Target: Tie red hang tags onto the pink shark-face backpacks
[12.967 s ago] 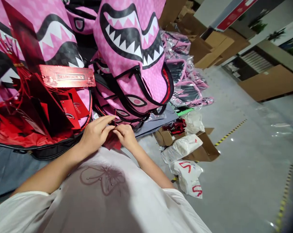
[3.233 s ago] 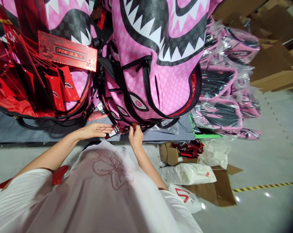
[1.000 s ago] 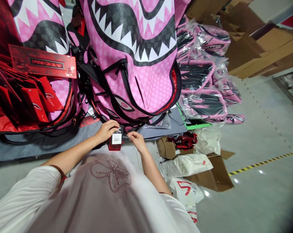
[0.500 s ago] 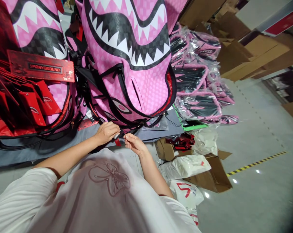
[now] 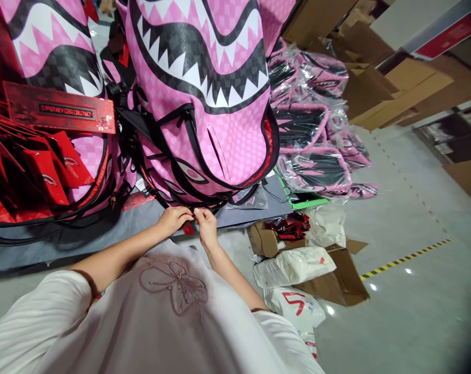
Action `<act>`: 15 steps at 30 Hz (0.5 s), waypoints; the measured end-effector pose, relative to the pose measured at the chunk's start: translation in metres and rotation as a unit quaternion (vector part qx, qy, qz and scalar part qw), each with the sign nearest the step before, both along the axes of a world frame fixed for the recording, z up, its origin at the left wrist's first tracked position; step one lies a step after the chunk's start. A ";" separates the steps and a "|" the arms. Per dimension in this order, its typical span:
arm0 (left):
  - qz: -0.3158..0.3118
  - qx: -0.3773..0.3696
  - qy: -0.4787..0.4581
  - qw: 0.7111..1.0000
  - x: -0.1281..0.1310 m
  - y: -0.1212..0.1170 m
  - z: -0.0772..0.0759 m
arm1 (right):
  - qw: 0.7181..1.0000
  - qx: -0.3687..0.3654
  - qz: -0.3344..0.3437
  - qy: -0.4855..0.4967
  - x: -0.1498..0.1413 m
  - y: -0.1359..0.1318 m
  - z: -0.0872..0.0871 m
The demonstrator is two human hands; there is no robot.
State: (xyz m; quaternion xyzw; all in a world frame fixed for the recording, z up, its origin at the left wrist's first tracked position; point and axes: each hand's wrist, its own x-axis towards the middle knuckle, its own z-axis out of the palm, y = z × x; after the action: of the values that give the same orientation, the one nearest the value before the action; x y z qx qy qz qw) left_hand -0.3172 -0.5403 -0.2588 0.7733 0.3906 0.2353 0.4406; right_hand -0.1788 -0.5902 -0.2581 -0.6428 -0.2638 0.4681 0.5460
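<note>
My left hand [image 5: 173, 221] and my right hand [image 5: 206, 226] meet fingertip to fingertip at the near edge of a pink backpack [image 5: 235, 140] printed with a black-and-white shark mouth. Both are closed in a pinch on the thin red cord of a hang tag. Part of the red hang tag [image 5: 188, 228] shows between and below the fingers; the rest is hidden by my left hand. The exact spot where the cord meets the backpack cannot be made out. To the left, another pink backpack [image 5: 60, 57] has several red hang tags [image 5: 44, 174] lying in its opening.
A grey-covered table [image 5: 142, 221] bears the backpacks. Plastic-wrapped pink bags [image 5: 313, 169] are piled at the right, above a green-edged bin [image 5: 308, 203]. An open carton [image 5: 347, 275] and white plastic bags [image 5: 298, 266] stand on the floor. Brown cartons [image 5: 399, 93] lie farther back.
Over the last second, my left hand has turned so the tag's white label is out of sight. My right hand has moved left until its fingertips meet the left ones. The view has shifted slightly.
</note>
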 end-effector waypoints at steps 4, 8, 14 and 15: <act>0.021 -0.022 0.025 0.999 0.003 -0.001 0.003 | 0.998 0.008 -0.013 -0.057 -0.005 0.003 -0.007; 0.034 -0.036 0.045 0.998 0.003 0.000 0.003 | 0.997 0.012 -0.006 -0.076 -0.005 0.001 -0.011; 0.019 -0.022 0.072 0.997 0.003 0.001 -0.003 | 0.994 0.009 -0.012 -0.105 -0.008 -0.001 -0.014; 0.017 -0.021 0.079 0.997 0.003 0.001 -0.004 | 0.994 0.009 -0.013 -0.109 -0.009 -0.001 -0.014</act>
State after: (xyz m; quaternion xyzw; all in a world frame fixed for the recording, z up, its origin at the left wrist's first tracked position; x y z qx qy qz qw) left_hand -0.3145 -0.5394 -0.2633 0.7732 0.4422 0.1732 0.4203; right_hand -0.1874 -0.5911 -0.2724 -0.6883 -0.3176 0.3861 0.5256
